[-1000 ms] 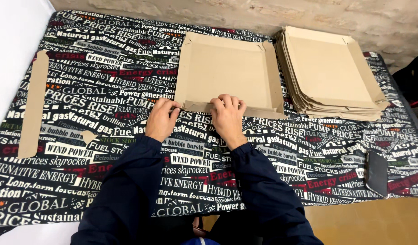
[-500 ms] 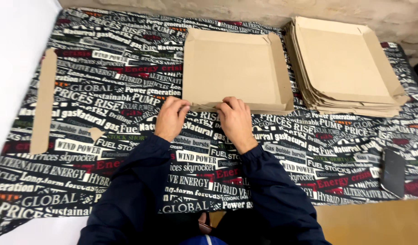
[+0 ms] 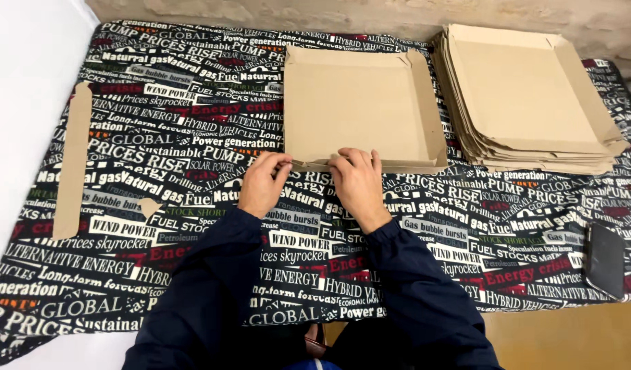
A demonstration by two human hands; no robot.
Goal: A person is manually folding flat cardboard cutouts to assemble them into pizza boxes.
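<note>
A flat brown cardboard box blank point(image 3: 356, 109) with low raised side flaps lies on the printed black tablecloth point(image 3: 158, 137). My left hand point(image 3: 262, 183) and my right hand point(image 3: 356, 181) both pinch its near edge flap, fingertips curled over the cardboard. The two hands sit close together at the middle of that edge. Dark blue sleeves cover both arms.
A stack of several similar cardboard blanks point(image 3: 528, 96) lies at the right. A long cardboard strip point(image 3: 73, 161) and a small cardboard scrap point(image 3: 150, 205) lie at the left. A dark flat object point(image 3: 604, 259) rests near the right front. A pale wall runs behind the table.
The view has shifted, so the box and stack sit further right in frame. My hands stay on the near flap, fingers pressing it slightly further in.
</note>
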